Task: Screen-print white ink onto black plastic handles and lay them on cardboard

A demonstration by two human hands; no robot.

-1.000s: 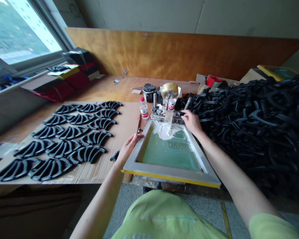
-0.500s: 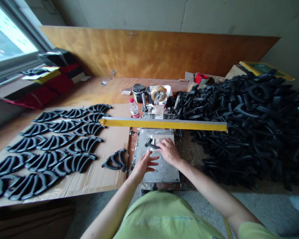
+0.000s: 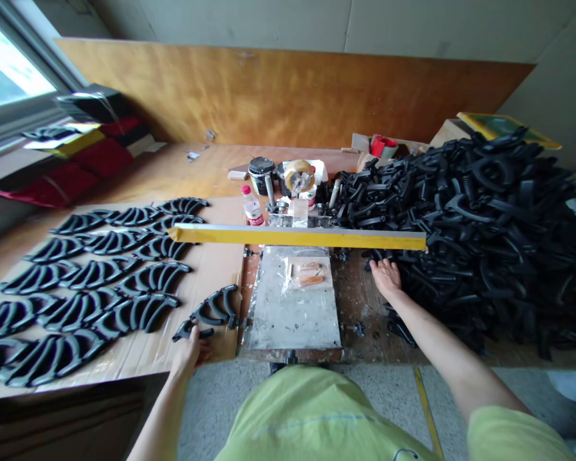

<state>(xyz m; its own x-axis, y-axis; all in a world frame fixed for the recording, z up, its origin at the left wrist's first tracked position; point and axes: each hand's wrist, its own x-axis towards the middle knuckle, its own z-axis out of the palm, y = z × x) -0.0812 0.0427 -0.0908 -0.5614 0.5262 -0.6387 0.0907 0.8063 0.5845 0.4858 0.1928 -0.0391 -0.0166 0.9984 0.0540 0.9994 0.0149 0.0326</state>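
My left hand (image 3: 188, 351) is closed on a black curved handle (image 3: 182, 330), low over the cardboard sheet (image 3: 216, 352). That handle lies beside a small fanned group of similar handles (image 3: 216, 306). On the right, my right hand (image 3: 386, 278) is at the near left edge of a big heap of black handles (image 3: 446, 218). Its fingers are apart, reaching among the pieces, and I see nothing firmly held. Between my hands lies a grey metal plate (image 3: 292, 320) with a small pad (image 3: 311, 274) fixed on it.
A yellow-edged bar (image 3: 297, 238) crosses above the plate. Rows of black handles (image 3: 100, 272) cover the cardboard on the left. Behind stand a pink-capped bottle (image 3: 252, 208), a black-lidded tub (image 3: 262, 174) and a tape roll (image 3: 299, 178). Boxes (image 3: 100, 150) sit by the window.
My left hand has carried the handle from above the plate to the cardboard on the left. My right hand has let go of it and moved right to the heap.
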